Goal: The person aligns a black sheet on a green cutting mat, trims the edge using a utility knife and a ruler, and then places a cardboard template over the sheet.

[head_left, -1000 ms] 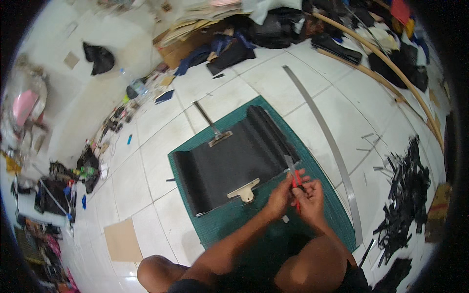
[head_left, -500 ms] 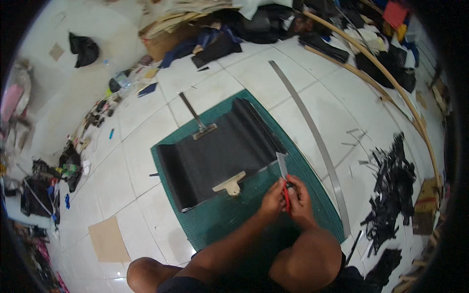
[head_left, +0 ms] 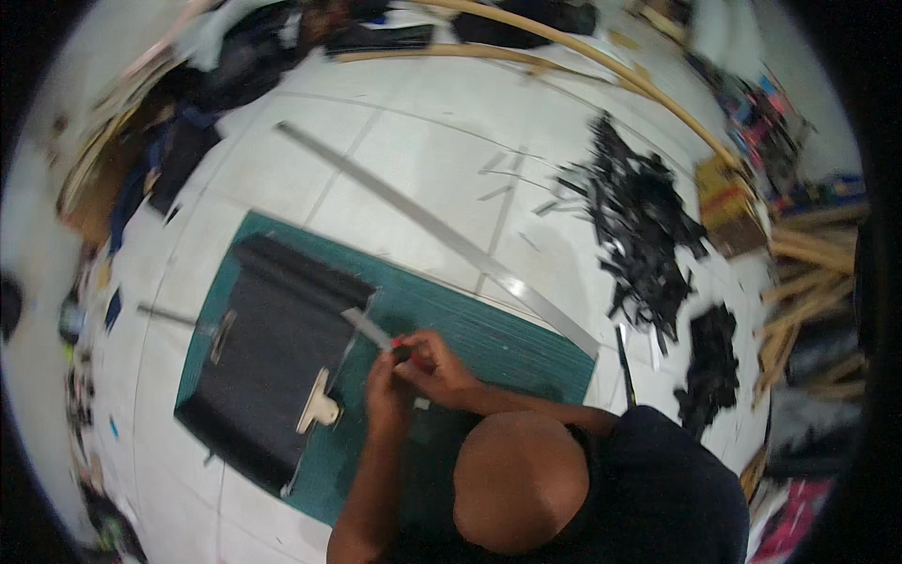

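Observation:
A utility knife [head_left: 402,353] with a red and black handle sits between my two hands, its blade [head_left: 368,329] pointing up and left over the edge of a black sheet. My right hand [head_left: 440,367] is closed round the handle. The fingers of my left hand [head_left: 383,387] are pressed to the knife near the blade's base. Rolled at both ends, the black sheet [head_left: 272,343] lies on a green cutting mat [head_left: 470,343]. A cream bulldog clip [head_left: 318,406] grips its near edge, and a metal clip [head_left: 223,336] sits at the opposite edge.
A long steel ruler [head_left: 437,227] lies on the tiled floor beyond the mat. To the right are a heap of black strips [head_left: 639,221] and a second dark pile [head_left: 709,367]. A bent cane pole [head_left: 583,45] arches across the back. My bare knee [head_left: 521,481] rises near the mat.
The view has swung to the right, so the mat and sheet appear turned and further left. Both hands still hold the knife, its blade now slanting more to the left.

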The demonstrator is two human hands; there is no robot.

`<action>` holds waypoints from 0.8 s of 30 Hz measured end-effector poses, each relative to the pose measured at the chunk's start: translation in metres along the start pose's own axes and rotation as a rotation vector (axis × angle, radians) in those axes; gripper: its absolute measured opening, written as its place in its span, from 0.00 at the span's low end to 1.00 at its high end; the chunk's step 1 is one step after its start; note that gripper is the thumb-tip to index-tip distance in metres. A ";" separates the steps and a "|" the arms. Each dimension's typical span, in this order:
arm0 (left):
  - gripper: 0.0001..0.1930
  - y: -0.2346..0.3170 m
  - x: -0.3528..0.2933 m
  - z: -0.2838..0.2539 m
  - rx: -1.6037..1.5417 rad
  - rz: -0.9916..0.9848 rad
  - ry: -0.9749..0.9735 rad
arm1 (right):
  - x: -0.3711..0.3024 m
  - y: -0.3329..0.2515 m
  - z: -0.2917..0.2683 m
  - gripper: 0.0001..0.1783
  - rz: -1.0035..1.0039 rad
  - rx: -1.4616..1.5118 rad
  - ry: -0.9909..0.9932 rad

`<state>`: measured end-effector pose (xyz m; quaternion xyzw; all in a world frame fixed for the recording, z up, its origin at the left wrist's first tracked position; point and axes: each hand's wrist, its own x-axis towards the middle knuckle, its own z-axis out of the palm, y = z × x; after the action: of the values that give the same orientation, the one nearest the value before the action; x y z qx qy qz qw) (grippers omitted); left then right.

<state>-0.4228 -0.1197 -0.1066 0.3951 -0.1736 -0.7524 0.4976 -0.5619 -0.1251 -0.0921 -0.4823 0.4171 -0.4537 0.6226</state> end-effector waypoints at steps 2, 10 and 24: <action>0.21 0.016 0.015 -0.006 0.331 -0.022 -0.027 | -0.008 -0.024 -0.015 0.28 0.171 -0.096 0.056; 0.27 0.119 0.068 -0.028 1.637 0.534 -0.304 | -0.146 -0.002 -0.096 0.30 0.345 -0.490 0.898; 0.42 0.170 0.232 -0.099 2.524 0.391 -0.772 | -0.600 0.119 0.127 0.20 1.370 -0.432 2.128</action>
<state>-0.2880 -0.3880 -0.1556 0.3138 -0.9289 -0.0568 -0.1883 -0.5650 0.4984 -0.1358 0.3369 0.9331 -0.1260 -0.0011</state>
